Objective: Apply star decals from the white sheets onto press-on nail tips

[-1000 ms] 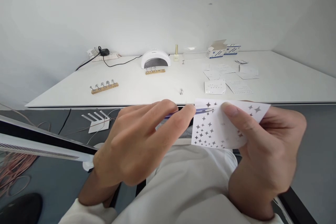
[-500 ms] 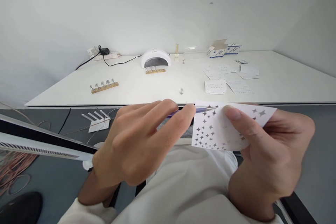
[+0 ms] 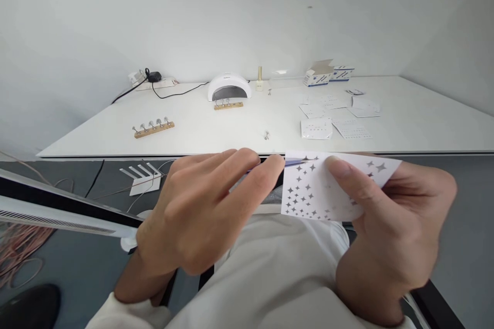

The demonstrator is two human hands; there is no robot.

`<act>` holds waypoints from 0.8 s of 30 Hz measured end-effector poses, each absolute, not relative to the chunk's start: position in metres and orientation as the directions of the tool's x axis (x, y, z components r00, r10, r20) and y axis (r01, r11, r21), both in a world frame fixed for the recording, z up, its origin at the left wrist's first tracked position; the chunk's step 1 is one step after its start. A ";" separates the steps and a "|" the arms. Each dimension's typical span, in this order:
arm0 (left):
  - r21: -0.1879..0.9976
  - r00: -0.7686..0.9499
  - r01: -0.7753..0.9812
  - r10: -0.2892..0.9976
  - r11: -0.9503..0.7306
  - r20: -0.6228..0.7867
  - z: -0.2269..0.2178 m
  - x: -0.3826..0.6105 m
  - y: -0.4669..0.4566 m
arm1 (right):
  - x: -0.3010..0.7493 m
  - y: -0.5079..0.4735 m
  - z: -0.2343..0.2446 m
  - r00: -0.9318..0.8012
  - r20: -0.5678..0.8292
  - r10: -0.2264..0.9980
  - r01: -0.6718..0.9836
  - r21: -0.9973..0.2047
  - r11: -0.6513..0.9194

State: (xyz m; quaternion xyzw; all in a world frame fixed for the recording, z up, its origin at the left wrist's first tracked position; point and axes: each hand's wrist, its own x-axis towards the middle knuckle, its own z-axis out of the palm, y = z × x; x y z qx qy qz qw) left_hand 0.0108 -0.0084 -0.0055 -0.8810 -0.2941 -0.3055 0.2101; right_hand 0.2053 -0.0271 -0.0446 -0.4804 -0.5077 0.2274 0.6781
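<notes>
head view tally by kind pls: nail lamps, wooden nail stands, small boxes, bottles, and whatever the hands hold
nail lamp: 1
wooden nail stands: 2
small boxes: 2
bottle: 1
star sticker sheet, in right hand: 1
purple tool, in left hand: 1
total: 8

A white sticker sheet (image 3: 313, 193), printed with dark four-pointed stars, is held tilted just below the near edge of the table (image 3: 212, 131). A thin purple tool (image 3: 296, 163) is laid with its tip at the sheet's upper left corner.
</notes>
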 end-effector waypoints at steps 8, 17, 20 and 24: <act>-0.209 0.645 0.642 0.374 -0.738 0.666 -0.002 0.006 -0.011 | 0.213 -0.025 -0.046 0.306 0.423 0.853 0.159 -0.906 0.392; -0.234 0.533 0.678 0.247 -0.697 0.809 -0.011 0.007 -0.007 | 0.235 0.022 -0.053 0.328 0.409 0.851 0.264 -0.905 0.334; -0.237 0.506 0.688 0.220 -0.686 0.834 -0.014 0.008 -0.007 | 0.262 0.055 -0.068 0.407 0.356 0.841 0.278 -0.925 0.257; -0.244 0.502 0.651 0.167 -0.719 0.849 -0.010 0.003 -0.004 | 0.316 0.103 -0.088 0.467 0.324 0.823 0.429 -0.897 0.110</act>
